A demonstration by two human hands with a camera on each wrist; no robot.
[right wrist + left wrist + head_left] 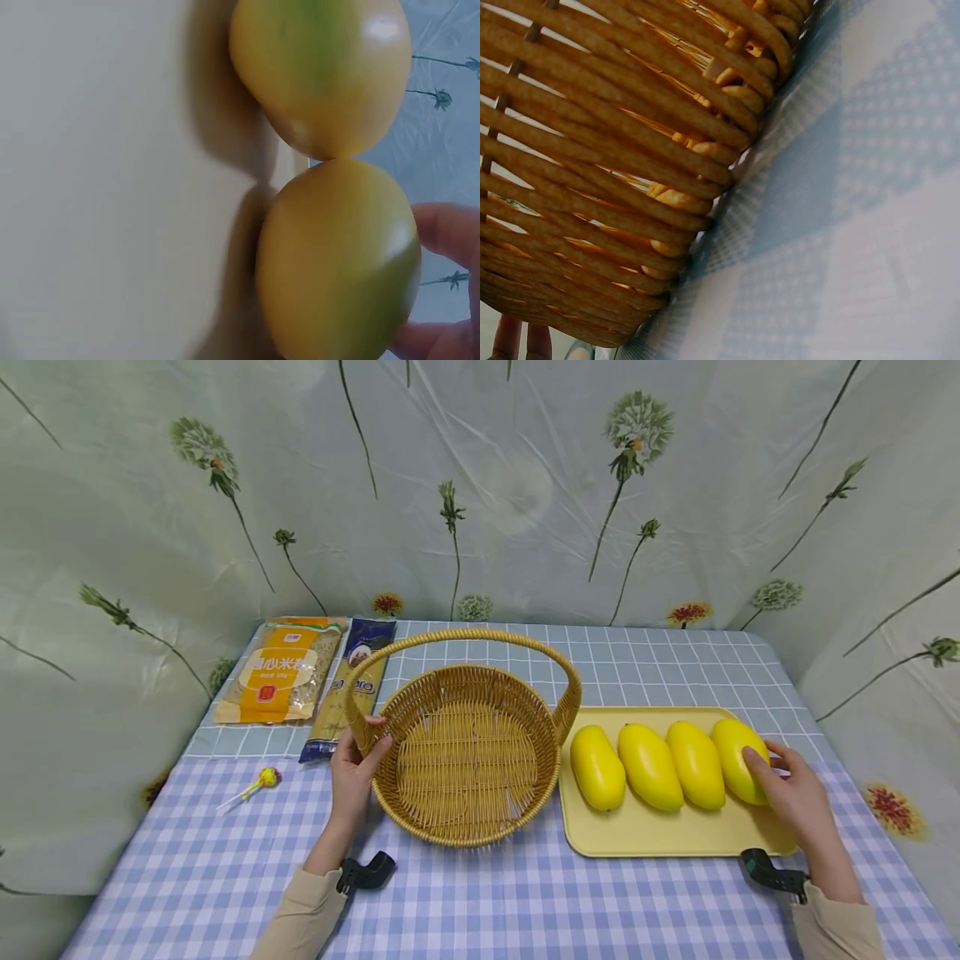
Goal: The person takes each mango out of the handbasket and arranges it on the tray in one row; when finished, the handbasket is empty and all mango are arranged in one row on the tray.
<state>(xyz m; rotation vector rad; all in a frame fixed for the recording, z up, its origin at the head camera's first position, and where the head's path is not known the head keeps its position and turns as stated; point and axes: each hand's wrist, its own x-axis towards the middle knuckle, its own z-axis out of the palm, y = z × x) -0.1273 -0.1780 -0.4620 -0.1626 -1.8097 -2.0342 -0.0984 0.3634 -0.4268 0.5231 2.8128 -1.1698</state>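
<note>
A round wicker basket point(465, 842) with a tall arched handle stands mid-table. At its left side my left hand point(351, 781) grips the rim by the foot of the handle, thumb over the edge. The left wrist view shows the basket's woven wall point(592, 157) close up, with two fingertips point(538, 341) at the lower corner. On a pale yellow tray point(652, 841), several yellow mangoes lie side by side. My right hand point(801, 797) holds the rightmost mango point(738, 760) from its right side. In the right wrist view, fingers point(446, 229) touch that mango point(337, 262).
Left of the basket lie a blue-and-gold pasta packet point(341, 714) and an orange-labelled grain bag point(273, 672). A lollipop point(264, 779) rests on the checked cloth point(480, 910) at the left. The tray's left edge is beside the basket. A flowered curtain point(517, 543) hangs behind.
</note>
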